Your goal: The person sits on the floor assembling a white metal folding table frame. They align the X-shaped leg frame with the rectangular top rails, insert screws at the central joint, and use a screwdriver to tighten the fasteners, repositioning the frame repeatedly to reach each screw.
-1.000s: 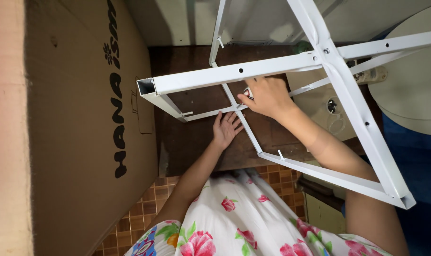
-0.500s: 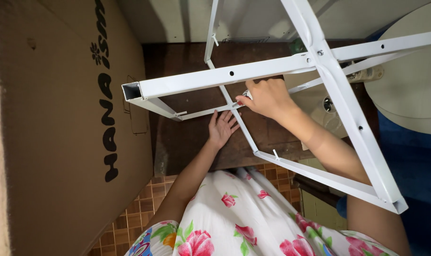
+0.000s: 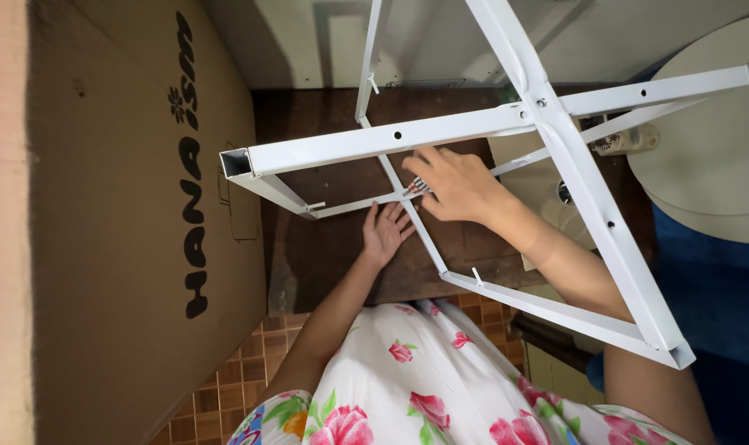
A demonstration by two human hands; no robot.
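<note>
white metal frame shifted left, right hand lower

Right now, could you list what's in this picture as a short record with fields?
Setting: dark wooden table over a tiled floor
Main item: white metal frame of crossed square tubes
Right hand: on the thin crossing rods, grip closed on a small tool
Left hand: open, under the rods, fingers spread
Beside: big brown cardboard box
Also: round pale tabletop, right side

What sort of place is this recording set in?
Probably a room in a home: terracotta tiled floor, a dark wooden table, a large brown cardboard box and a white metal frame being handled.
</note>
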